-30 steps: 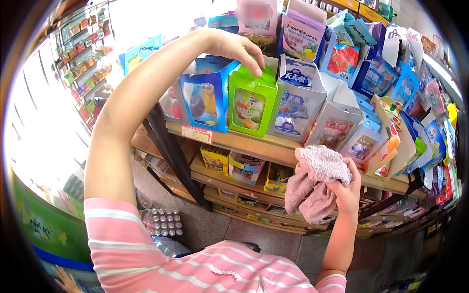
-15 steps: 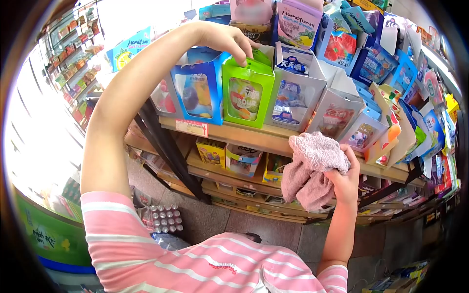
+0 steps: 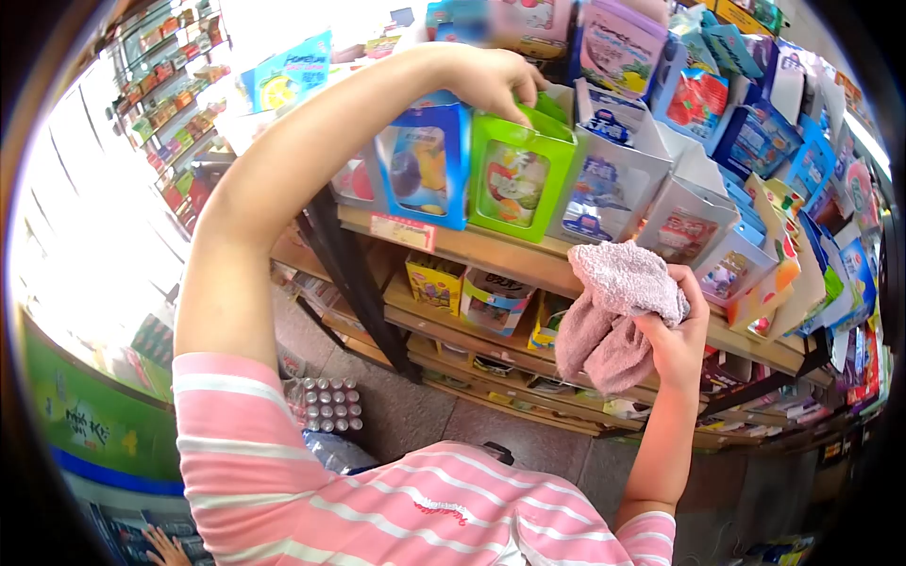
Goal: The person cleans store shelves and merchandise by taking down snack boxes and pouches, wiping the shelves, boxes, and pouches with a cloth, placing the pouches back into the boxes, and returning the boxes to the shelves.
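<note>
My left hand [image 3: 495,83] reaches over the top of a green display box [image 3: 514,179], its fingers closed on the upper edge or on a green packet inside; which of the two is hard to tell. To the left of that box stands a blue box [image 3: 422,160], and to the right a white box [image 3: 604,179] with blue packets. My right hand [image 3: 679,325] grips a bunched pink cloth [image 3: 618,311] in front of the shelf edge.
Wooden shelves [image 3: 472,249] hold more snack boxes on lower levels and far to the right. A pack of cans [image 3: 330,404] is on the floor at lower left. Another person's hand [image 3: 167,547] shows at the bottom left, near a green case [image 3: 90,415].
The shelf and boxes have shifted slightly in view. My left hand stays at the green box's top. The cloth is a little higher in view in my right hand.
</note>
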{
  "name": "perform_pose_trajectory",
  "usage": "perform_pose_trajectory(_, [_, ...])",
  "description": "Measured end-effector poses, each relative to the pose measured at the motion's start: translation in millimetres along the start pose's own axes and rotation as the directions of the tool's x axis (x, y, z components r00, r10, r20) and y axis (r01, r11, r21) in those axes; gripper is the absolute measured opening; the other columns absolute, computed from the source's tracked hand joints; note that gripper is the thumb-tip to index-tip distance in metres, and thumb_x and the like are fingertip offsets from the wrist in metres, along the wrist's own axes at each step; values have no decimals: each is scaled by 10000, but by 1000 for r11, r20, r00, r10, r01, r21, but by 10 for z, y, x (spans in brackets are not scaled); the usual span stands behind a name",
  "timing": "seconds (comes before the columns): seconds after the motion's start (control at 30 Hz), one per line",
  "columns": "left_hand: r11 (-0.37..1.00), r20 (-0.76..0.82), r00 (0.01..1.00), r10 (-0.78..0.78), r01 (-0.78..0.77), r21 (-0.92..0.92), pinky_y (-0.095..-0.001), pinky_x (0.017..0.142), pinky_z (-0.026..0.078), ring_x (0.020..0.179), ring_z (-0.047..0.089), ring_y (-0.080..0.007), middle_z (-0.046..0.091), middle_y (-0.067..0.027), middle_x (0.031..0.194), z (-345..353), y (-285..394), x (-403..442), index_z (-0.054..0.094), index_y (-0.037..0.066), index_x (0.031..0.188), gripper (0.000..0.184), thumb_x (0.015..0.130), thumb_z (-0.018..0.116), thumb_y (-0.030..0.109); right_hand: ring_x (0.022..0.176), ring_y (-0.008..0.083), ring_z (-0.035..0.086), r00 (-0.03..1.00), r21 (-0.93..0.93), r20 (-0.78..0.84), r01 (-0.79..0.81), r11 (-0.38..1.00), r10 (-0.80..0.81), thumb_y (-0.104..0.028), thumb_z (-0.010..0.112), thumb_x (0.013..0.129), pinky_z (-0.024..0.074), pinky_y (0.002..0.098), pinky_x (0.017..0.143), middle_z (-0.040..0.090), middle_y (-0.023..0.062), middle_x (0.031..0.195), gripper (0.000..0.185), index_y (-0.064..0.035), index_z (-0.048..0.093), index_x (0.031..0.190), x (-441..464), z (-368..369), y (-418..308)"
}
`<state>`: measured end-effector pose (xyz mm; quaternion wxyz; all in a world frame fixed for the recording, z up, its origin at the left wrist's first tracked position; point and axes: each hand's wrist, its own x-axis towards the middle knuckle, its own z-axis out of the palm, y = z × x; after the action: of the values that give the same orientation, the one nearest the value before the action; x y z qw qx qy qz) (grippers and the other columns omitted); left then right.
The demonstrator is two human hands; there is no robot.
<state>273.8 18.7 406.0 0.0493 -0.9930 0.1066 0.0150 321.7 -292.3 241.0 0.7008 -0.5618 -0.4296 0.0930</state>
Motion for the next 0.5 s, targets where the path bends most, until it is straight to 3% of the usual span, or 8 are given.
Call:
perform_pose_trajectory(0.03, [996,-47,997,61,-58,60,-407,926,394,1148,472,-325,435,-216,1299,28,-32,-24,640,-11,774,398,763,639,388,826,81,541,1000,15,27,3,1000,-3,87,617,623,430,226,744,571,10,890,391,-12,521,988,25,62,-50])
perform_pose_trajectory(0.1, [955,-128,950,284,-269,126,-433,872,413,1038,521,-341,534,-237,1130,182,-302,52,621,-26,782,434,804,583,405,832,114,546,972,-369,65,233,900,-225,104,557,578,432,241,780,564,35,883,509,-3,515,1074,202,365,-190])
perform_pose_trajectory(0.17, [837,-245,803,544,-540,88,-457,674,392,732,501,-371,523,-219,721,283,-461,317,550,-24,684,430,835,549,379,866,154,550,962,-195,130,262,945,-240,99,507,544,435,274,814,562,62,915,638,-15,493,1171,337,558,-307])
perform_pose_trajectory(0.2, [777,-221,745,629,-612,145,-446,685,402,748,512,-361,537,-210,743,334,-646,609,557,-18,700,439,839,537,399,888,160,547,943,-227,210,302,926,-257,95,492,560,435,285,819,564,82,941,644,-17,480,1194,458,588,-302])
perform_pose_trajectory(0.23, [838,-255,798,546,-526,149,-436,699,412,761,524,-351,559,-207,775,394,-732,754,592,-8,745,454,831,534,434,911,166,543,924,-263,263,346,901,-278,92,476,577,435,296,825,565,101,967,650,-19,467,1217,602,676,-252])
perform_pose_trajectory(0.3, [931,-11,954,298,-289,222,-394,746,436,847,572,-295,628,-145,922,250,-572,796,659,69,849,482,822,504,525,959,252,556,893,-404,320,432,806,-318,69,478,629,424,339,853,562,181,1030,611,-12,440,1233,823,837,-257])
perform_pose_trajectory(0.4, [961,-39,996,81,-67,269,-322,822,438,941,583,-211,648,-26,1014,311,-635,865,667,191,1022,478,781,527,579,1025,412,508,897,-556,304,441,705,-321,0,531,703,382,397,897,534,263,1090,531,-5,433,1225,1104,893,-88])
perform_pose_trajectory(0.5, [991,5,999,-51,50,126,-304,932,374,1078,521,-193,588,-13,1165,354,-595,806,622,182,1123,588,748,544,628,1060,368,505,908,-695,273,415,587,-318,-112,535,780,383,374,896,518,244,1139,493,-5,411,1244,1238,807,94])
